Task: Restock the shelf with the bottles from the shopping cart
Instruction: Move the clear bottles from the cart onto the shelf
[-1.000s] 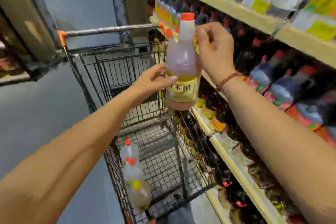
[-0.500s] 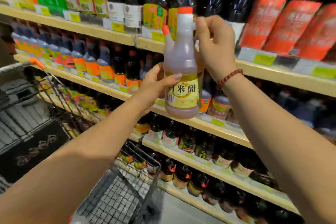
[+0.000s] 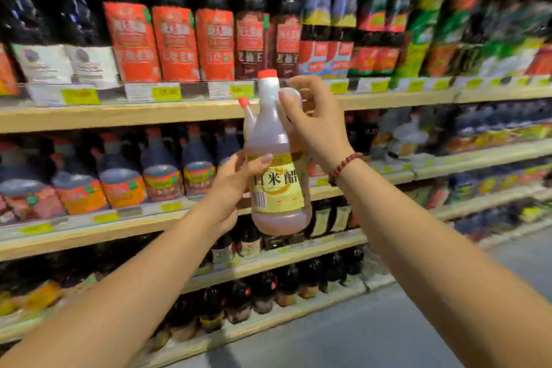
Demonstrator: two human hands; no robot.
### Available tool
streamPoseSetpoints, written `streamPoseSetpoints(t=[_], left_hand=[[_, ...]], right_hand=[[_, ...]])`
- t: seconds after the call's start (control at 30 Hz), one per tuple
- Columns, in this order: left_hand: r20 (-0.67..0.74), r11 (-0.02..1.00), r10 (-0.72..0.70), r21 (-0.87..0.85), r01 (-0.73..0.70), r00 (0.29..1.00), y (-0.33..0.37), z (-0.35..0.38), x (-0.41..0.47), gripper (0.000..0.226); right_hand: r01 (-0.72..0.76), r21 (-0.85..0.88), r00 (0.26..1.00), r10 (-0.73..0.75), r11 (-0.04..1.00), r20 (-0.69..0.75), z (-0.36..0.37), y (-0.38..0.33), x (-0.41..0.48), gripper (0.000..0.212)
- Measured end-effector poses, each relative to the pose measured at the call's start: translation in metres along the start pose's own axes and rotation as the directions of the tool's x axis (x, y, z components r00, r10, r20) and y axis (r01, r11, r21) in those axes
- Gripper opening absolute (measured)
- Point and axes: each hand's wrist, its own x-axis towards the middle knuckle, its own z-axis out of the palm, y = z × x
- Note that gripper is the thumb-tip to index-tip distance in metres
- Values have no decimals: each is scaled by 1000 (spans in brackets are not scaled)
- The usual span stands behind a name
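Note:
I hold a pale translucent vinegar bottle upright in front of the shelves; it has a red cap, a small red-tipped spout and a yellow label. My left hand grips its lower body at the label. My right hand is closed around its handle near the neck; a bead bracelet sits on that wrist. The bottle hangs in the air level with the second wooden shelf. The shopping cart is out of view.
The top shelf carries tall dark bottles with red labels. Squat dark jugs line the second shelf to the left of the held bottle. Lower shelves hold small dark bottles. Grey floor lies at the lower right.
My view has swung right, from the cart to the shelf face; the cart has left the frame. Both hands keep the same grip on the bottle.

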Motion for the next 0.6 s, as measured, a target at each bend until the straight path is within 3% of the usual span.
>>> streamPoseSetpoints(t=[0.1, 0.37, 0.53, 0.6], left_hand=[[36, 999, -43, 0, 43, 998, -18, 56, 5, 66], [106, 995, -96, 37, 92, 990, -69, 186, 24, 56], [129, 985, -151, 103, 139, 980, -108, 250, 43, 48], [142, 981, -169, 117, 153, 975, -120, 271, 54, 55]], right_hand=[[-1, -16, 987, 3, 1000, 158, -63, 30, -20, 37], [-198, -124, 911, 229, 972, 342, -209, 101, -62, 55], [-290, -136, 888, 319, 947, 330, -267, 151, -72, 74], [-311, -140, 887, 340, 940, 313, -284, 170, -71, 77]])
